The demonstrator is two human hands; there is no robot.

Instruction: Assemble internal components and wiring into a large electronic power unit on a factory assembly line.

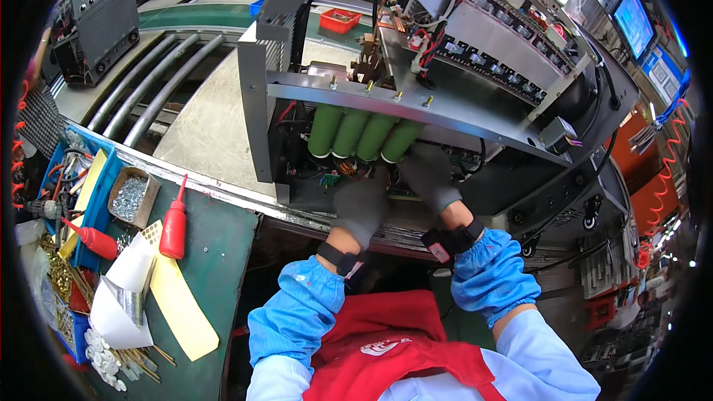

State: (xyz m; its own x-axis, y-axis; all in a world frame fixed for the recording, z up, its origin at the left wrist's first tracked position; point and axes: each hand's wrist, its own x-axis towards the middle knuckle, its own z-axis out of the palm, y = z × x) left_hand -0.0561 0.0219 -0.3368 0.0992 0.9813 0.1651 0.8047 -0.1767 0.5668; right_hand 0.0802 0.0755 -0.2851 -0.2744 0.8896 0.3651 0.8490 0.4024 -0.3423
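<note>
Both of my hands wear grey gloves and reach into the lower part of an open metal machine chassis (pixel 255 104). A row of several green cylinders (pixel 350 134) sits under its front rail (pixel 304 89). My left hand (pixel 361 204) is just below the cylinders, beside a small green circuit board (pixel 329 180) and some wiring. My right hand (pixel 429 176) is near the lower end of the rightmost cylinder. The fingertips of both hands are lost in the dark interior, so whether they hold anything is hidden.
Left of me, a green bench (pixel 215 241) carries red squeeze bottles (pixel 174 226), a box of small screws (pixel 134 197), a blue bin (pixel 93 208) and a yellow strip (pixel 182 304). Conveyor rollers (pixel 160 78) lie beyond. Circuit boards (pixel 490 67) fill the upper chassis; a monitor (pixel 633 21) hangs right.
</note>
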